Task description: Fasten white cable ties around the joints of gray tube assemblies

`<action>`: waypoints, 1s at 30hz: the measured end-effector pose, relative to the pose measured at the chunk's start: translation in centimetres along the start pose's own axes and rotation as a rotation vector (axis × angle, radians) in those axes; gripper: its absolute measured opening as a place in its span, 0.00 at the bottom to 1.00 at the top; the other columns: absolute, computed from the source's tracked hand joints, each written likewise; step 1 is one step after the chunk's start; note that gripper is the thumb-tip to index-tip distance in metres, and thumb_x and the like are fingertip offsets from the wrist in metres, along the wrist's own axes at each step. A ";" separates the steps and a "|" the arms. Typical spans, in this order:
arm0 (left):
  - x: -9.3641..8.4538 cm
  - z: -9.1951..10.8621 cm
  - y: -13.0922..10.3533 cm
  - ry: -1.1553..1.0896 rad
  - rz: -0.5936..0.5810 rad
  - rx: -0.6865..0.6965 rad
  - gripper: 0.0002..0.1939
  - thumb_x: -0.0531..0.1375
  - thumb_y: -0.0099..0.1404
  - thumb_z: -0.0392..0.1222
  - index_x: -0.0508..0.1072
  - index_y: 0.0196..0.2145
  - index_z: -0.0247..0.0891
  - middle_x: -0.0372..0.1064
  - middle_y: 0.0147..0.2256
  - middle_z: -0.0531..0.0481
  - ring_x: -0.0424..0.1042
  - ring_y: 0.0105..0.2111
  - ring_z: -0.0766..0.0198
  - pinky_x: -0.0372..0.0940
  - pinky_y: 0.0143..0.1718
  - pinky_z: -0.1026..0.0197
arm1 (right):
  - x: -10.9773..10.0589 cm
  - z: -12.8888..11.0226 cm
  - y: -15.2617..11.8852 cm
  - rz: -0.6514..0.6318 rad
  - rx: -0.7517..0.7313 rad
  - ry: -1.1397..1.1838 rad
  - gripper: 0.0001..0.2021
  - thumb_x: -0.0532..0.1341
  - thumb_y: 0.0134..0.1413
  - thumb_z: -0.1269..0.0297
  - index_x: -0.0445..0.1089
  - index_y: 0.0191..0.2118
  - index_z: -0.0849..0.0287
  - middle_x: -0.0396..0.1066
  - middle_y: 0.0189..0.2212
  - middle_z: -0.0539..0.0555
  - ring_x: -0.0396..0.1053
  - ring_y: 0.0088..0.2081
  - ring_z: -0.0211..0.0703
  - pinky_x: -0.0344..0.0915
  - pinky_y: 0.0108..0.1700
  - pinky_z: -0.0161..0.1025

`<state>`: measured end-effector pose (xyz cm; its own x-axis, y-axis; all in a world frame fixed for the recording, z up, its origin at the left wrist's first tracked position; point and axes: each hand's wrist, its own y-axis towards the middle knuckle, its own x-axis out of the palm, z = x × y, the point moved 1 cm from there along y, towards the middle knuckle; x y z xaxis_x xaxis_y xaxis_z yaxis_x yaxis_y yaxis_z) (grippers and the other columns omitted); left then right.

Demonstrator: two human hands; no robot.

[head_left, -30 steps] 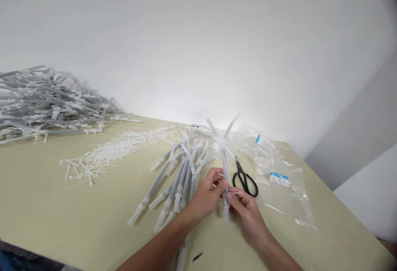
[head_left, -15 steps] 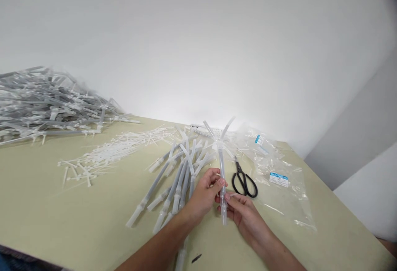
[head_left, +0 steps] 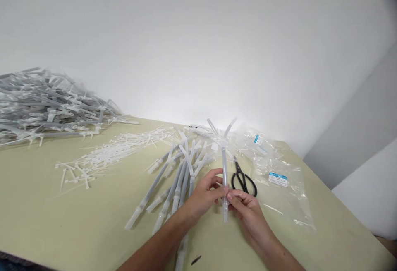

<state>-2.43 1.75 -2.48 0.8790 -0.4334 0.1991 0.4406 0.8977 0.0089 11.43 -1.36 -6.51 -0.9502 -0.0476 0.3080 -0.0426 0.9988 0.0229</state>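
Note:
A translucent grey tube [head_left: 225,163] with a Y-shaped forked top stands nearly upright in front of me. My left hand [head_left: 206,190] is closed on its middle, thumb on the near side and fingers behind. Just to the right, my right hand [head_left: 246,209] pinches at the lower tube, above its joint; a thin white cable tie seems to be in the pinch, mostly covered by the fingertips. To the left, several similar forked tubes [head_left: 169,196] lie in a loose bunch, partly behind my left forearm.
Black-handled scissors [head_left: 244,182] lie beyond my right hand. Clear plastic bags [head_left: 285,196] with blue-and-white labels are at the right. Loose white cable ties [head_left: 120,149] spread at the left, before a large heap of tubes [head_left: 52,105]. A white wall [head_left: 198,47] backs the table.
The right fingers have drawn in closer around the tube, and the white strip seen beside them is now mostly hidden. The tube has shifted slightly right; the left hand still holds it.

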 end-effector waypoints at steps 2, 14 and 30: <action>-0.1 0.1 0.0 0.038 -0.041 -0.018 0.29 0.64 0.54 0.41 0.63 0.53 0.41 0.66 0.37 0.47 0.65 0.36 0.62 0.59 0.29 0.63 | -0.1 0.0 0.1 0.021 -0.024 -0.042 0.10 0.67 0.47 0.57 0.77 0.31 0.58 0.75 0.24 0.54 0.67 0.27 0.41 0.62 0.32 0.37; -0.5 -1.2 -0.1 -0.066 -0.140 -0.141 0.16 0.60 0.58 0.44 0.68 0.43 0.36 0.69 0.36 0.45 0.71 0.33 0.60 0.65 0.31 0.60 | -0.4 0.0 0.5 0.030 0.022 -0.056 0.10 0.68 0.45 0.58 0.78 0.30 0.60 0.76 0.25 0.55 0.68 0.28 0.41 0.64 0.32 0.36; -0.7 -0.7 0.3 0.070 -0.005 0.057 0.15 0.58 0.59 0.46 0.65 0.42 0.37 0.64 0.33 0.48 0.66 0.30 0.64 0.61 0.21 0.67 | -0.9 -0.4 1.0 0.053 0.133 0.195 0.14 0.69 0.43 0.60 0.75 0.37 0.60 0.72 0.30 0.53 0.67 0.26 0.38 0.67 0.29 0.37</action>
<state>-2.76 2.29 -3.31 0.8881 -0.4410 0.1295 0.4361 0.8975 0.0656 12.37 -0.34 -6.41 -0.8749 0.0171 0.4840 -0.0465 0.9918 -0.1192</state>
